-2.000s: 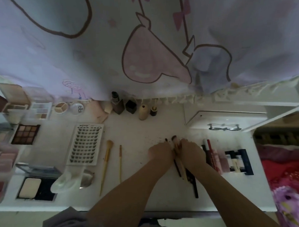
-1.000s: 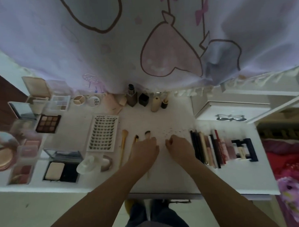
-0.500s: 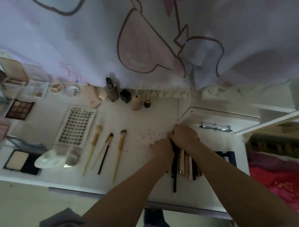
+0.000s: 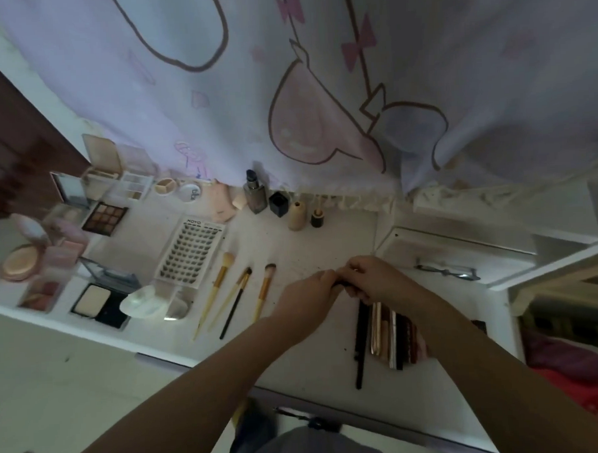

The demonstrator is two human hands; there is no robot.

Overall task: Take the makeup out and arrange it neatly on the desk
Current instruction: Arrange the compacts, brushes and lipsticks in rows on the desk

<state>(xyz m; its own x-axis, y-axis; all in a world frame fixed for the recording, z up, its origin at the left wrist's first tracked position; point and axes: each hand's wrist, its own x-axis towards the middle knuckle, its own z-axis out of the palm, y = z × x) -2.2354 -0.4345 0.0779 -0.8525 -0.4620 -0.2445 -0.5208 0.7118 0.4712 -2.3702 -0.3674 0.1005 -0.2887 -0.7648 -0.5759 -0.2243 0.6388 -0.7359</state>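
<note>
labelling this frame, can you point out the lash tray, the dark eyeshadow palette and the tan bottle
lash tray [image 4: 189, 256], head view, middle of the lash rows
dark eyeshadow palette [image 4: 104, 218], head view, centre pan
tan bottle [image 4: 297, 216], head view, its body

Left of the hands, three brushes [image 4: 264, 293] have pale wooden-looking handles and soft bristles. Under the right wrist, the pencils [image 4: 386, 335] look glossy, some metallic. The desk [image 4: 308, 246] is matt white, speckled; the curtain [image 4: 318, 71] beyond is cloth.
</note>
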